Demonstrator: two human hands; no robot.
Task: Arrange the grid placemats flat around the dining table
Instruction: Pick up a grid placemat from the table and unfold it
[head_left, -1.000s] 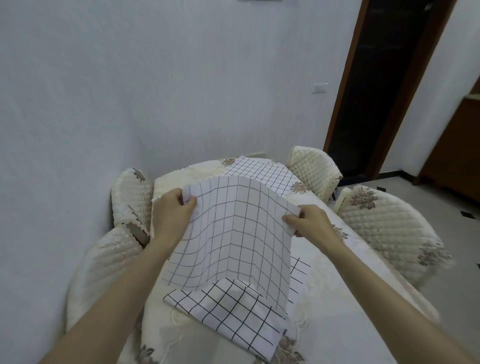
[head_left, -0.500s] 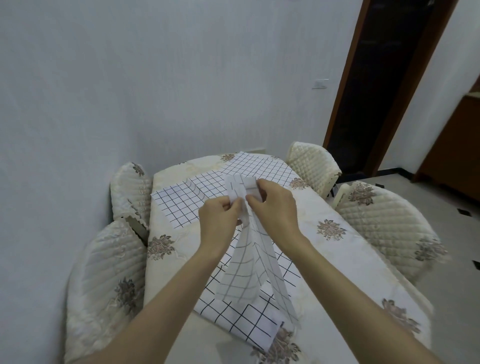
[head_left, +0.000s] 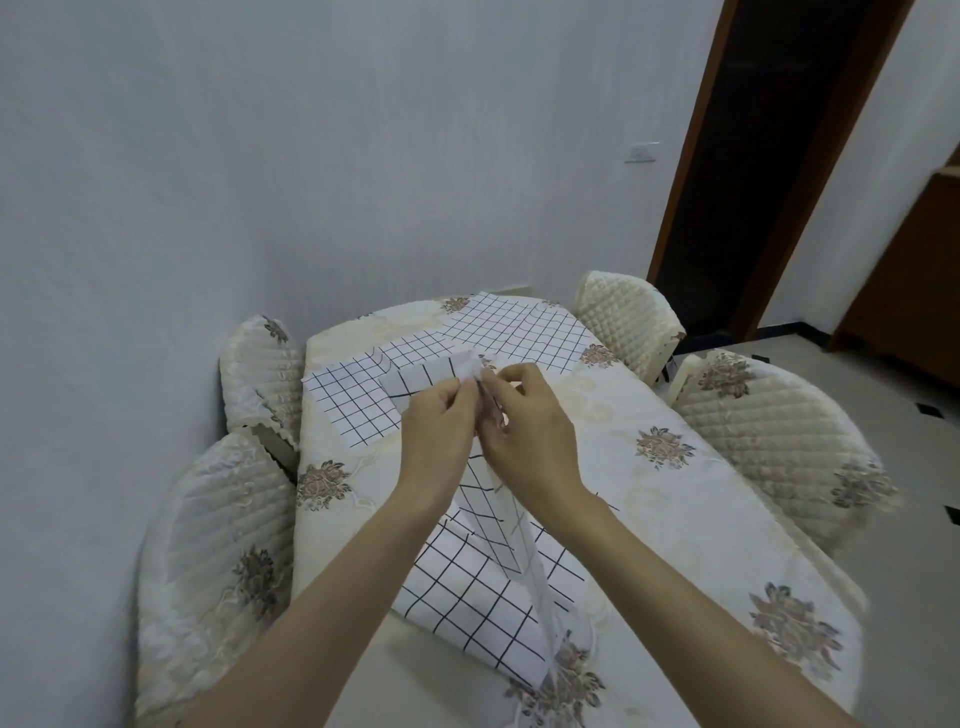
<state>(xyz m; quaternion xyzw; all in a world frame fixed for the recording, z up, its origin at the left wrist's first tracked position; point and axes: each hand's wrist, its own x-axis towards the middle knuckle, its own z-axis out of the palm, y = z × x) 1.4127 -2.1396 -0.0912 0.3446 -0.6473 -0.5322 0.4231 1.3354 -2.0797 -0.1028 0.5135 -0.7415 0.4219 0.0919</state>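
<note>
Pinching one hanging placemat (head_left: 498, 525): left hand (head_left: 436, 431), right hand (head_left: 524, 431); quilted chairs (head_left: 769, 436) around.

No legible text, labels, brands, numbers or signs: the placemats (head_left: 511, 332) carry only a black grid pattern, and the tablecloth (head_left: 670, 467) only floral motifs

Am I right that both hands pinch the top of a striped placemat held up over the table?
Not striped: the head view shows the held placemat bears a black grid. The left hand and right hand do pinch its top over the table.
</note>
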